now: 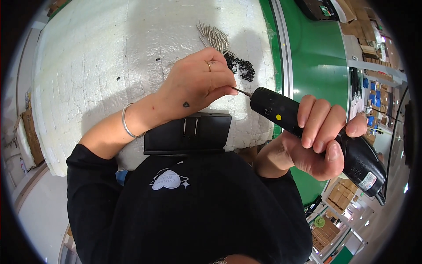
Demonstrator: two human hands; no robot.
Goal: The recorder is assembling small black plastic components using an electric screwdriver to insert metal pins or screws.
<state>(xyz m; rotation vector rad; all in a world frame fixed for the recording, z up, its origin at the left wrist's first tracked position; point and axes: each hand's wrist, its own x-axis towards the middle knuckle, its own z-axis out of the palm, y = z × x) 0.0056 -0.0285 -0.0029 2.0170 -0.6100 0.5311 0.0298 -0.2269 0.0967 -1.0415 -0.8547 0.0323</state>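
Note:
My right hand (323,136) is wrapped round a black electric screwdriver (274,108), which points to the left with a yellow dot on its side. Its thin bit (241,91) reaches the fingertips of my left hand (198,79). Those fingers are pinched together at the bit's tip; whatever they hold is hidden. Close to my body, below the left hand, lies a black rectangular part (211,134) with two slim silver pins (195,126) on it. Just beyond the left hand are a heap of small black screws (246,70) and a pile of silver pins (215,37).
A white, film-wrapped foam block (101,48) forms the work surface, with two tiny black bits on its left part. Right of it run a metal rail (285,48) and a green tabletop (314,57). The screwdriver's cable leaves its rear end; shelves with boxes stand farther right.

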